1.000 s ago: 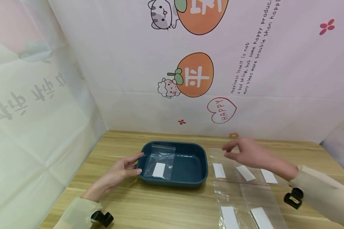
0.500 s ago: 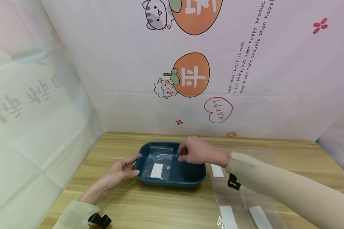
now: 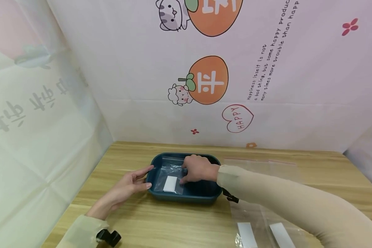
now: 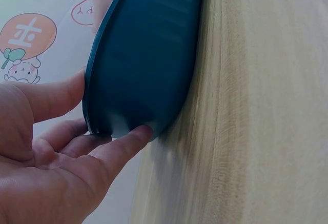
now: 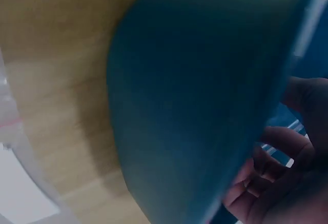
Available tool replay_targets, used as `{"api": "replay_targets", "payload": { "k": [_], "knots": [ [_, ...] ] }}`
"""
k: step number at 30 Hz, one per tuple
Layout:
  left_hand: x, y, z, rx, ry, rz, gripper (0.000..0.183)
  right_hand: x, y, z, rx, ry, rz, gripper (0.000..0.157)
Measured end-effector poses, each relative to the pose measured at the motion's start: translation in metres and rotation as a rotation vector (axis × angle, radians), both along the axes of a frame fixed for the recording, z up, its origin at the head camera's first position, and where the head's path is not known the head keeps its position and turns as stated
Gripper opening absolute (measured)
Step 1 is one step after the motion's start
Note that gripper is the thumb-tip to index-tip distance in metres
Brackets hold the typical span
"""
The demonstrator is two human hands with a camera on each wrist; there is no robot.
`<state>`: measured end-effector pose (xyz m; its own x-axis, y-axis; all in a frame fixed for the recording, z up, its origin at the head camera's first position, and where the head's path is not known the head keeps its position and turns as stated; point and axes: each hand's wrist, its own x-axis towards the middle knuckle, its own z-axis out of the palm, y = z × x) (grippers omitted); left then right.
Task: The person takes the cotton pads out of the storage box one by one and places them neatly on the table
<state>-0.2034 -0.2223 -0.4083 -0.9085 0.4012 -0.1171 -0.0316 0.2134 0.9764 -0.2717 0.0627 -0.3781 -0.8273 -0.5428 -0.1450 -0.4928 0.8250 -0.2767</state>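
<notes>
My left hand point(image 3: 127, 187) holds the left end of a dark blue rectangular container point(image 3: 186, 198) by its rim. In the left wrist view, the fingers point(image 4: 120, 149) lie against the end wall. Inside the container, toward the left, lies a clear zip bag point(image 3: 164, 172) with a small white rectangular piece point(image 3: 170, 184) in it. My right hand point(image 3: 199, 168) reaches down into the container, thumb and forefinger spread apart at the bag's right edge. In the right wrist view, its lower fingers are partly hidden by the container wall.
Several clear zip bags point(image 3: 251, 199) lie right of the container, partly under the right sleeve point(image 3: 282, 196). White pieces point(image 3: 248, 235) show in the nearer ones. A printed cloth point(image 3: 142, 117) hangs behind the wooden table point(image 3: 186, 224).
My right hand has moved left from above the bags on the table, over the container's right side, and down to the bag inside. The left hand stays on the container.
</notes>
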Motion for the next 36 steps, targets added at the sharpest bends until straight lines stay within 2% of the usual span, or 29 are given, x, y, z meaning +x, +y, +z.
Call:
{"api": "replay_targets", "payload": {
  "k": [4,7,12,16,18,23,26,28,31,33,36],
  "knots": [
    [0.000,0.000,0.000,0.003,-0.002,-0.002,0.071,-0.002,-0.002,-0.006,0.040,-0.011,-0.008,0.034],
    [0.001,0.000,0.000,0.002,-0.004,0.001,0.071,-0.001,-0.003,-0.008,0.051,-0.017,-0.012,0.031],
    [0.001,0.000,0.000,0.014,-0.008,-0.002,0.072,0.002,-0.004,-0.008,-0.001,-0.009,0.012,0.028],
    [0.001,0.000,0.000,0.025,-0.014,-0.002,0.074,0.003,-0.005,-0.008,-0.056,-0.002,0.034,0.009],
    [0.001,0.000,0.000,0.025,-0.014,0.002,0.074,0.004,-0.005,-0.007,-0.085,0.011,0.041,0.005],
    [0.001,0.001,-0.001,0.033,-0.014,0.000,0.073,0.005,-0.001,-0.003,-0.196,0.028,0.021,0.010],
    [0.000,0.001,-0.002,0.040,-0.012,-0.008,0.073,0.005,0.001,0.000,-0.282,-0.004,-0.003,0.014],
    [-0.001,0.000,-0.003,0.044,-0.010,-0.013,0.073,0.005,0.001,0.002,-0.357,-0.056,-0.015,0.017],
    [-0.001,-0.001,-0.002,0.049,-0.009,-0.019,0.072,0.005,0.000,0.003,-0.451,-0.112,-0.003,0.020],
    [0.000,-0.001,-0.002,0.046,-0.008,-0.019,0.071,0.005,-0.002,0.004,-0.474,-0.100,0.029,0.019],
    [0.000,-0.001,-0.001,0.034,-0.004,-0.017,0.071,0.006,-0.002,0.004,-0.427,-0.036,0.057,0.018]
  ]
}}
